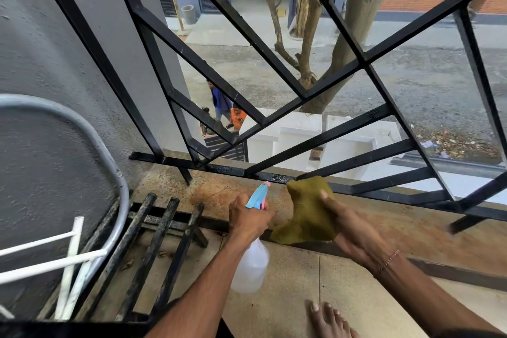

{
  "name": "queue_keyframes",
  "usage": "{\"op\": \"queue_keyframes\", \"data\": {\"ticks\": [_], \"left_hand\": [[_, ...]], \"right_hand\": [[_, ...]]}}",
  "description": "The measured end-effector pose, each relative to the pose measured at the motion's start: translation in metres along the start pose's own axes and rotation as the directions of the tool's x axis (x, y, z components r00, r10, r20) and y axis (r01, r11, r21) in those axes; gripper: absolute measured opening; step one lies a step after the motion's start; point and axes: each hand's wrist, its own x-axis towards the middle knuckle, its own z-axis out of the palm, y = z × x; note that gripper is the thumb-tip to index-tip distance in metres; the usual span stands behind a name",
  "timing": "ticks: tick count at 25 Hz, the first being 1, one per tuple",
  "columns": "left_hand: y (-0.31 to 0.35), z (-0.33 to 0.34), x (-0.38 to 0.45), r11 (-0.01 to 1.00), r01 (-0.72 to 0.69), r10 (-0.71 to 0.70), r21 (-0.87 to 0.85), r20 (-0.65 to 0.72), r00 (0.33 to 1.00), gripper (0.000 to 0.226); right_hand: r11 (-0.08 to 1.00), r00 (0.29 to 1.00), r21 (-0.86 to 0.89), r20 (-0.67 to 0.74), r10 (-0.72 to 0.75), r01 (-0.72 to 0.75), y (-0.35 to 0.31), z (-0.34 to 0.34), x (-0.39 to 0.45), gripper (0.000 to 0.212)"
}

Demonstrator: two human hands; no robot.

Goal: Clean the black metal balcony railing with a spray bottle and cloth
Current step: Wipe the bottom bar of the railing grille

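Balcony ledge (315, 277) of worn stone, bounded by a grey wall (55, 63) on the left and by the black railing (277, 175), beyond which a street with tree trunks is seen. 1 spray bottle (251, 263) (blue and pink nozzle aimed at the bottom rail) is gripped by the left hand (247, 218), fingers curled round its neck. 1 olive cloth (310, 211) is pinched in the right hand (354, 228), its top corner touching the bottom rail. 1 bare foot (329, 320) is seen resting on the ledge.
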Motion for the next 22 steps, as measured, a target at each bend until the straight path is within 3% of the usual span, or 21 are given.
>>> {"op": "queue_keyframes", "data": {"ticks": [2,5,7,8,9,10,11,12,13,15,17,21,22], "left_hand": [[0.001,-0.001,-0.001,1.000,-0.002,0.002,-0.007,0.000,1.000,0.058],[0.003,-0.002,-0.002,1.000,0.000,0.000,-0.005,0.002,1.000,0.053],[0.005,-0.003,-0.002,1.000,0.005,-0.005,-0.018,-0.005,1.000,0.045],[0.006,-0.004,-0.002,1.000,0.005,-0.005,-0.023,-0.009,1.000,0.039],[0.006,-0.004,-0.002,1.000,0.004,-0.004,-0.029,-0.014,1.000,0.033],[0.006,-0.005,-0.002,1.000,0.007,-0.007,-0.030,-0.017,1.000,0.031],[0.006,-0.005,-0.002,0.999,0.010,-0.011,-0.032,-0.017,1.000,0.032],[0.007,-0.006,-0.002,0.999,0.014,-0.014,-0.033,-0.014,1.000,0.036],[0.008,-0.006,-0.002,0.999,0.014,-0.014,-0.036,-0.015,1.000,0.040],[0.007,-0.005,-0.001,0.999,0.022,-0.022,-0.034,-0.013,1.000,0.049],[0.005,-0.002,0.001,0.999,0.012,-0.013,-0.047,-0.024,1.000,0.053],[0.011,-0.008,-0.001,0.998,0.003,-0.008,-0.070,-0.067,0.998,0.029],[0.011,-0.010,0.000,0.997,0.010,-0.016,-0.080,-0.073,0.997,0.033]], "right_hand": [[1.000,1.000,-0.019,0.028,0.013,-0.012,-0.001,0.001,-0.005,0.045],[0.996,0.998,0.058,0.013,-0.064,0.063,-0.004,0.007,-0.007,0.032],[0.975,0.976,0.058,-0.028,-0.215,0.216,-0.008,0.014,-0.007,0.027],[0.935,0.935,-0.061,-0.044,-0.352,0.349,-0.011,0.019,-0.008,0.026],[0.824,0.851,-0.282,-0.048,-0.523,0.491,-0.013,0.025,-0.012,0.023],[0.618,0.727,-0.531,-0.004,-0.686,0.580,-0.016,0.031,-0.014,0.018],[0.352,0.591,-0.728,0.089,-0.802,0.588,-0.015,0.034,-0.010,0.013],[0.112,0.510,-0.838,0.213,-0.833,0.534,-0.013,0.038,-0.002,0.013],[-0.076,0.514,-0.886,0.334,-0.790,0.458,-0.006,0.041,0.011,0.025],[-0.328,0.635,-0.895,0.446,-0.630,0.303,0.022,0.048,0.048,0.057],[-0.529,0.730,-0.833,0.463,-0.503,0.163,0.048,0.052,0.078,0.063],[-0.618,0.800,-0.785,0.395,-0.451,0.040,0.067,0.068,0.095,0.065],[-0.621,0.804,-0.782,0.399,-0.442,0.046,0.068,0.073,0.097,0.066]]}}
